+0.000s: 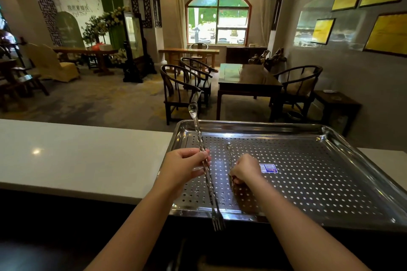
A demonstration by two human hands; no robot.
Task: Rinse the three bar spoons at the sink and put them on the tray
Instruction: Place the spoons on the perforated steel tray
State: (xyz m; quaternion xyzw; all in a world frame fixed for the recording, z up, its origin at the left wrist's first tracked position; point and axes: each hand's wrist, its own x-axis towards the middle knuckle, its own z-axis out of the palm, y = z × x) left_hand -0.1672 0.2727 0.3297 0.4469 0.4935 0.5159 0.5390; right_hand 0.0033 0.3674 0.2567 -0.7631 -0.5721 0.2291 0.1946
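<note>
Spoons go down now: left hand (185, 166) pinches one bar spoon (203, 160) over the tray's (330, 136) left edge, low centre of the frame. Right hand (244, 169) grasps a second spoon (229, 152), seemingly touching the perforated bottom. Lay them flat, side by side, forks inside the rim. Nothing else visible in there but a sticker (268, 168).

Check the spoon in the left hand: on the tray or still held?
Held. The left hand grips the spoon mid-handle above the tray; bowl end points away, fork end overhangs the near rim.
</note>
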